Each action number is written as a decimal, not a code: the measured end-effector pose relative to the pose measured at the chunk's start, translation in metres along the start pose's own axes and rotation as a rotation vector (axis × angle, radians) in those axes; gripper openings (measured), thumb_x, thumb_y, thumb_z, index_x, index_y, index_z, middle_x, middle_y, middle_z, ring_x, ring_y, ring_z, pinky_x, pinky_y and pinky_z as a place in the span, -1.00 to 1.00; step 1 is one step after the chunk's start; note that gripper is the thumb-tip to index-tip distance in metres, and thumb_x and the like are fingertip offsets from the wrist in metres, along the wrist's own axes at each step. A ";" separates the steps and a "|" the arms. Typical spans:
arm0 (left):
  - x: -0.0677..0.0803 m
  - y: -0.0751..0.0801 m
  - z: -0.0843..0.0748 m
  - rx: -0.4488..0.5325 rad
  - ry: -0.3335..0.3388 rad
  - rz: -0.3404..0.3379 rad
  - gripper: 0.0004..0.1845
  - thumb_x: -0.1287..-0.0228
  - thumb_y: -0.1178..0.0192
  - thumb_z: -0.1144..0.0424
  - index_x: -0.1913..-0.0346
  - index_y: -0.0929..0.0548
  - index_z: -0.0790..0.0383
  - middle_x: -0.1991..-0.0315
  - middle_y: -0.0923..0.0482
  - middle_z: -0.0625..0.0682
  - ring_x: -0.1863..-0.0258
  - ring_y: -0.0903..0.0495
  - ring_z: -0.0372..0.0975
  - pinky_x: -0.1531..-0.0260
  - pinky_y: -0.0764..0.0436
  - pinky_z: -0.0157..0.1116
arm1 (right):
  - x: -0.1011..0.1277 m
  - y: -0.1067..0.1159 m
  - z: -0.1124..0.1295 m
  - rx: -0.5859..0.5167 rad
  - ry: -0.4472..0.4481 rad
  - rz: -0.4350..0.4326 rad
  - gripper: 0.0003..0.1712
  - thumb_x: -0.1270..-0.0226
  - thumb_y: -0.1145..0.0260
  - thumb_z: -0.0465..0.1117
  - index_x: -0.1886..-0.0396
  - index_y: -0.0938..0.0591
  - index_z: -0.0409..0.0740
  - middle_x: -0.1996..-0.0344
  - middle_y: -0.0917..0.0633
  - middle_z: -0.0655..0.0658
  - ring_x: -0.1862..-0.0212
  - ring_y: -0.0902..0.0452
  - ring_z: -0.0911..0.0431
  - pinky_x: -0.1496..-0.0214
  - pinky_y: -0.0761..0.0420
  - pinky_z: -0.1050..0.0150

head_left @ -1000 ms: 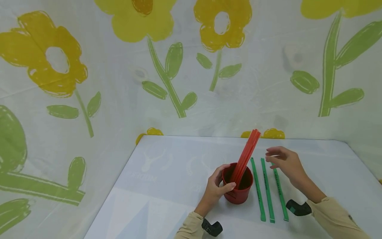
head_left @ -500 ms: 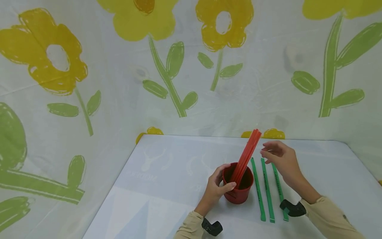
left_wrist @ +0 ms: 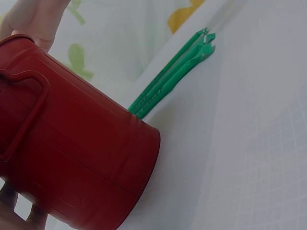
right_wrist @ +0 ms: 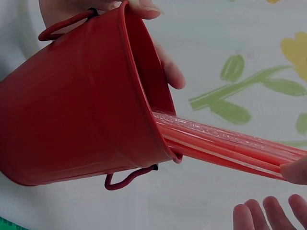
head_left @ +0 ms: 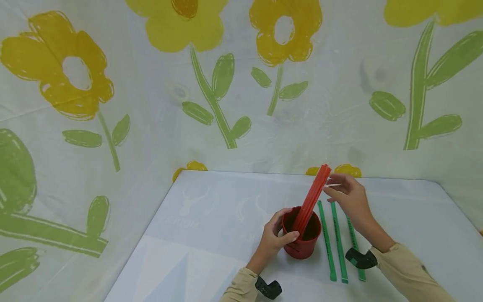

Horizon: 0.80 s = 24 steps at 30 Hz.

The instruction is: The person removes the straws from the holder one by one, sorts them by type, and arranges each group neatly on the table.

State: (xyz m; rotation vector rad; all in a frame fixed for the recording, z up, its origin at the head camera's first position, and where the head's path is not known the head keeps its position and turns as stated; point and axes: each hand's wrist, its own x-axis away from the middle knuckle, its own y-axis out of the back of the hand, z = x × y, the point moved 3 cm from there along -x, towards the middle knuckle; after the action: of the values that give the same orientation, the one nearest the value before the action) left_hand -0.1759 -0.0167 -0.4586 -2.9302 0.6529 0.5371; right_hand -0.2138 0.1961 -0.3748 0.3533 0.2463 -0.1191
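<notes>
My left hand (head_left: 274,235) grips a small red metal bucket (head_left: 301,251) by its side, thumb over the rim. Wire handles (right_wrist: 132,178) show on the bucket's sides in the right wrist view. A bundle of long red wrapped straws (head_left: 312,196) leans out of the bucket to the upper right. My right hand (head_left: 349,197) hovers beside the upper end of the bundle, fingers loosely bent. In the right wrist view its thumb (right_wrist: 296,170) overlaps the straws; whether it touches them I cannot tell. Three green wrapped straws (head_left: 338,245) lie side by side, right of the bucket.
A pale table (head_left: 211,226) with faint printed patterns carries everything. Behind and left of it hangs a white cloth (head_left: 151,84) with yellow flowers. Black wrist cameras (head_left: 268,287) sit on both forearms; the right forearm passes above the rightmost green straw.
My right hand has moved left from above the green straws to the top of the red bundle. My left hand and the bucket have stayed in place.
</notes>
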 end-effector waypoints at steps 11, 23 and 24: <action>-0.001 0.000 -0.002 0.013 0.043 0.026 -0.37 -0.24 -0.18 0.19 -0.35 -0.26 0.26 -0.27 -0.36 0.15 -0.25 -0.35 -0.02 -0.26 -0.29 -0.07 | -0.006 -0.012 0.000 0.005 0.008 -0.044 -0.40 -0.30 -0.29 -0.12 -0.22 -0.32 -0.29 -0.01 -0.53 -0.27 0.15 -0.49 0.27 0.28 -0.63 0.38; -0.001 0.001 -0.001 -0.001 0.029 0.022 -0.37 -0.24 -0.20 0.18 -0.34 -0.27 0.25 -0.27 -0.37 0.12 -0.24 -0.36 -0.07 -0.25 -0.30 -0.12 | -0.010 -0.026 0.007 0.036 0.066 -0.109 -0.34 -0.21 -0.37 -0.16 -0.20 -0.30 -0.29 -0.01 -0.49 -0.24 0.04 -0.45 0.00 0.22 -0.46 0.61; -0.001 0.001 -0.001 -0.002 0.032 0.021 -0.37 -0.24 -0.20 0.17 -0.34 -0.27 0.24 -0.27 -0.37 0.12 -0.24 -0.36 -0.07 -0.25 -0.30 -0.13 | -0.010 -0.027 0.007 0.044 0.074 -0.116 -0.34 -0.20 -0.38 -0.17 -0.20 -0.30 -0.29 -0.01 -0.48 -0.25 0.03 -0.44 -0.01 0.22 -0.44 0.62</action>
State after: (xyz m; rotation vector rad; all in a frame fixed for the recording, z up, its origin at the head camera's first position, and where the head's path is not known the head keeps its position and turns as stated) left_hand -0.1769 -0.0175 -0.4574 -2.9429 0.6883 0.4937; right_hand -0.2261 0.1692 -0.3742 0.3873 0.3379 -0.2259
